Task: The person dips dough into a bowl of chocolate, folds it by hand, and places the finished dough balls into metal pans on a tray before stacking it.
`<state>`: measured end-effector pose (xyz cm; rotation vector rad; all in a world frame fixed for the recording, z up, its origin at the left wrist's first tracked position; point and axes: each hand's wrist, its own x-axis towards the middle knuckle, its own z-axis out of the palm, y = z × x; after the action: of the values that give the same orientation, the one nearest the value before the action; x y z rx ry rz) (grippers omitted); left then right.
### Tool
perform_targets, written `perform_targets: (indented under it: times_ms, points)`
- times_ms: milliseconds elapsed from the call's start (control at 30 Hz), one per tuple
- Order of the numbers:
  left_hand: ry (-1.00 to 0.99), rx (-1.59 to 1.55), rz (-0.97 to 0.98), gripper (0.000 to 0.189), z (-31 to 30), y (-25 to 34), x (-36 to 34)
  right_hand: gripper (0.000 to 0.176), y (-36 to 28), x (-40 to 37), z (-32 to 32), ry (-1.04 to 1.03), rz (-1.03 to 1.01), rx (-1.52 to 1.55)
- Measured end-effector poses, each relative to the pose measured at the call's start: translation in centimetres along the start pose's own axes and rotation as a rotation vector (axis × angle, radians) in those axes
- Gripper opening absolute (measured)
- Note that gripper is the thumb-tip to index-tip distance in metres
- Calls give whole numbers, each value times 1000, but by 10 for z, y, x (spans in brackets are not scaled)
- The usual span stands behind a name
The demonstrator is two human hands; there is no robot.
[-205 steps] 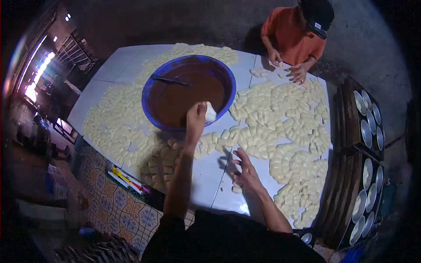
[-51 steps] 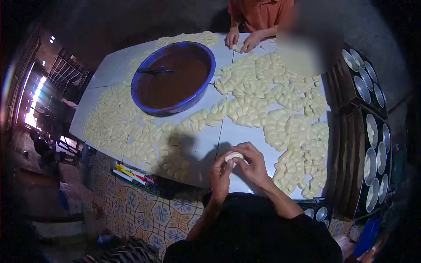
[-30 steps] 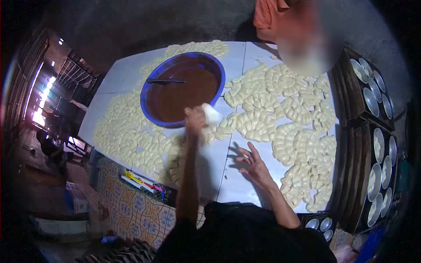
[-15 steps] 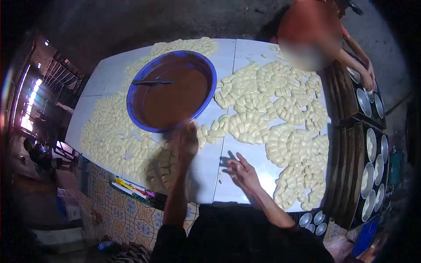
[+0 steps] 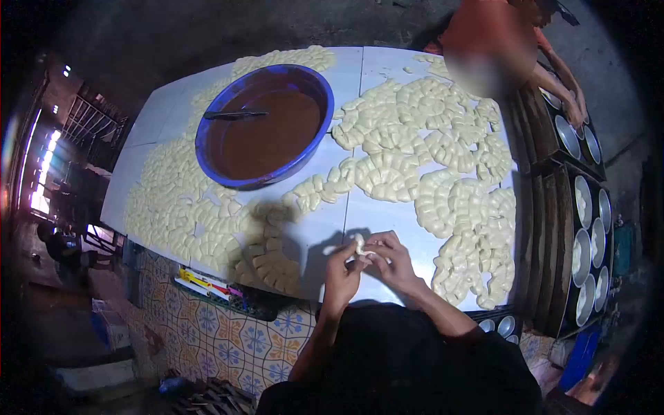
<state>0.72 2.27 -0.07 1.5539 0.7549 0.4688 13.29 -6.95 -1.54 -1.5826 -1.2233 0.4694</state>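
Close together over the front of the white table (image 5: 325, 232), my left hand (image 5: 342, 273) and my right hand (image 5: 394, 263) both pinch a small pale piece of dough (image 5: 360, 247). Many pale dough pieces (image 5: 453, 207) lie in clusters to the right of my hands, and more dough pieces (image 5: 173, 207) spread over the left side. Beyond my hands stands a blue basin (image 5: 325, 131) with a brown filling (image 5: 270, 142) and a dark flat tool (image 5: 235, 114) across its left rim.
At the upper right, a person in red (image 5: 484, 34) reaches into round metal tins (image 5: 567, 137) on stacked dark trays. More tins (image 5: 584, 256) holding dough stand at the right. A crate with colourful items (image 5: 211, 285) sits below the table's front edge.
My left hand has come down from beside the basin to meet my right hand. A piece of dough now shows between them. The view has shifted slightly.
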Motion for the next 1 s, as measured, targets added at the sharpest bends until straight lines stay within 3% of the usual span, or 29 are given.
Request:
perform_targets:
  times_ms: [33, 133, 267, 333, 433, 533, 567, 667, 700, 800, 833, 867, 933, 1000]
  points:
    - [-30, 170, 69, 26, 1, -5, -1, 26, 12, -3, -1, 29, 20, 179]
    - [-61, -275, -47, 22, 10, -18, -4, 25, 20, -8, 3, 243, 145, 596]
    - [-138, -336, -127, 25, 7, -16, -5, 26, -17, -13, -9, -12, 258, 435]
    - [-100, -346, -177, 17, 11, -24, -4, 25, 6, -23, -8, -94, 251, 215]
    - [4, -341, -194, 19, 20, -32, -9, 31, 8, -27, -1, -40, 392, 212]
    - [55, -24, 307, 34, 14, -51, -3, 38, -28, -11, 10, 178, 509, 511]
    - [-30, -98, 196, 51, 6, -42, -2, 45, 8, -19, 18, 74, 536, 516]
    - [-203, -423, 29, 60, -10, -12, -6, 46, 9, -13, -2, -432, 896, 1125]
    - [-213, -553, 0, 63, -16, -15, -6, 49, 3, -11, -1, -392, 819, 941]
    - [159, 107, 423, 49, -36, -20, 0, 42, 28, -14, 24, -55, 224, 175]
    - [255, 68, 339, 42, -45, -37, 1, 42, 30, -12, 22, -81, 334, -108]
    - [302, -2, 256, 38, -58, -39, -2, 45, 61, -21, 29, -20, 181, -183]
    - [561, -256, 159, 21, -85, -53, 1, 45, 51, -25, 34, 74, 438, 278]
    - [716, 1, 154, 21, -120, -81, -10, 38, 13, -9, 35, 206, 181, 151]
